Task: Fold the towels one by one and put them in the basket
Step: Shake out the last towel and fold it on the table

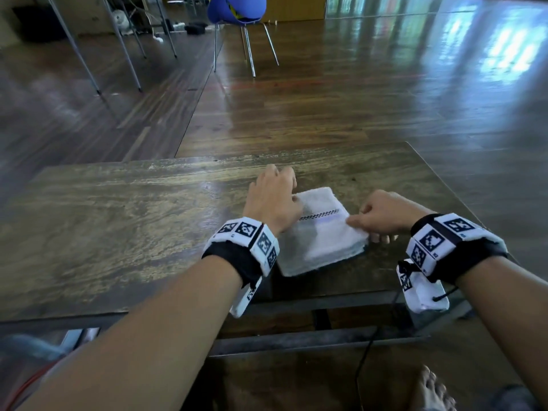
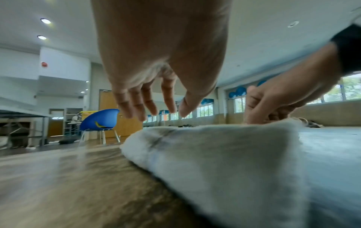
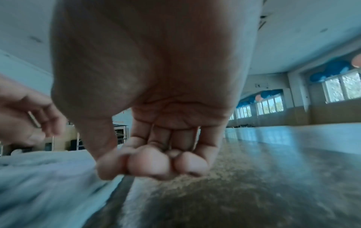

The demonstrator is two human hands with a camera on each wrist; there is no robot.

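Folded towel (image 1: 321,232) lies on the surface (image 1: 118,221), toward its 3 o'clock side and near the front edge. Left hand (image 1: 272,200) sits at the towel's 10 o'clock corner, right hand (image 1: 385,216) at its 3 o'clock edge. Chair (image 1: 237,10) stands on the floor (image 1: 355,93) at 12 o'clock, well beyond the surface.

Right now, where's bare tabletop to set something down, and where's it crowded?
Free: the table left of the left hand, out to its left edge; also the far strip beyond the folded towel. Crowded: the right-centre, where both hands sit on the towel, the right hand at its right edge.
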